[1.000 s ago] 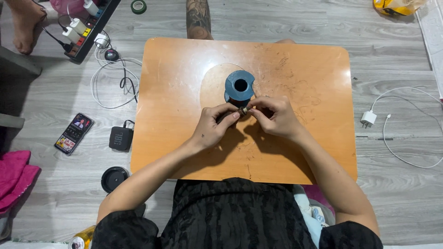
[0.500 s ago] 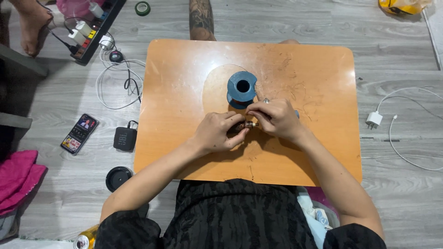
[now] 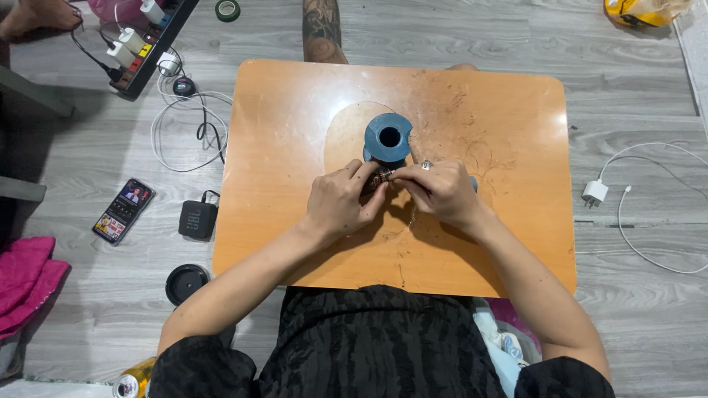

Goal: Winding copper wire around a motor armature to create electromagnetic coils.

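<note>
A blue spool (image 3: 388, 137) stands upright on the orange low table (image 3: 295, 133), just beyond my hands. My left hand (image 3: 341, 203) and my right hand (image 3: 442, 193) meet at the table's middle, fingertips pinched together on a small dark brownish piece (image 3: 380, 177) held between them. Thin wire loops lie on the table around the spool. A ring shows on a finger of my right hand. What the piece is exactly is hidden by my fingers.
On the grey floor at left lie a phone (image 3: 123, 210), a small black speaker (image 3: 198, 220), a round black lid (image 3: 186, 283), white cables and a power strip (image 3: 151, 40). A white charger (image 3: 594, 193) with cable lies right. Another person's tattooed leg (image 3: 321, 31) is beyond the table.
Both hands stay pinched together on the small piece near the spool; only slight finger shifts and a small camera move show.
</note>
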